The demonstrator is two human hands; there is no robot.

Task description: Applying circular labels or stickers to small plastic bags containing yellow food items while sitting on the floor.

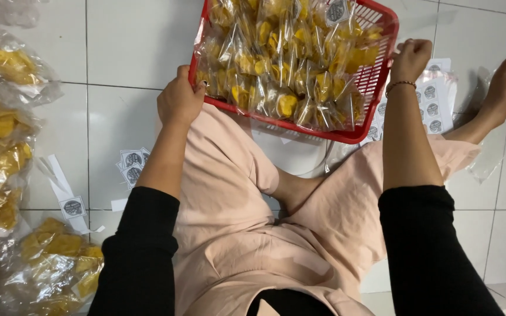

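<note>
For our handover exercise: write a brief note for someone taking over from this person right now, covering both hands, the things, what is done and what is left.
Left hand grips the red basket at its near left corner; right hand grips its right rim.
The basket is full of clear packets of yellow snacks, held tilted above the lap.
More packets lie on the floor to the left, with sticker sheets nearby.
Done: basket filled.
Left: basket not yet set down.

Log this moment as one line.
left hand: grips red basket edge | right hand: grips opposite edge | contents: clear packets of yellow snacks
</note>
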